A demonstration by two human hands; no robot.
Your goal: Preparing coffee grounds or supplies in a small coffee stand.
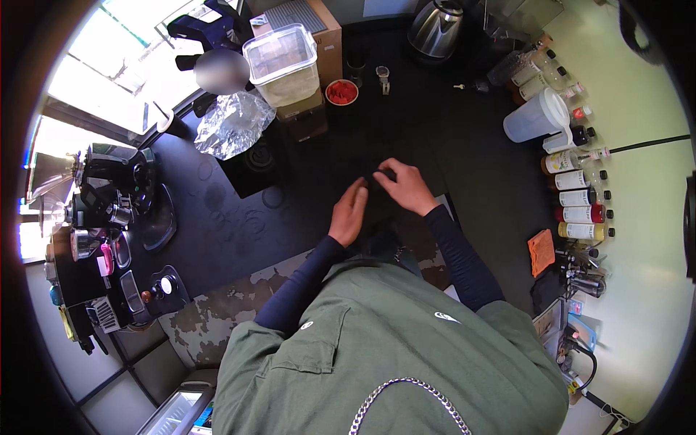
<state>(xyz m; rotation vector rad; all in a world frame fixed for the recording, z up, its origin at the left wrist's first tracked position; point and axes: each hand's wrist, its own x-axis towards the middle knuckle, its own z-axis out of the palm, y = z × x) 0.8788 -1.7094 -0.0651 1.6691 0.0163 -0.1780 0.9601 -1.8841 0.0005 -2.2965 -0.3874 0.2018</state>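
Both of my hands are over the dark counter (304, 217), in front of my body and a little apart from each other. My left hand (349, 212) has its fingers stretched out and close together. My right hand (406, 186) bends its thumb and forefinger toward one another. A dark patch shows between those fingers, and against the black surface I cannot tell whether it is an object. To the left of my hands, a flat black device (247, 171) with ring shapes on top sits on the counter. Crumpled aluminium foil (234, 124) lies just behind it.
A lidded plastic container (285, 70), a bowl of red pieces (341, 92) and a wristwatch (384, 80) are farther back, near an electric kettle (436, 32). A pitcher (535, 117) and bottles (579, 213) line the right wall. Coffee grinders (114, 182) stand left; a person is at the window.
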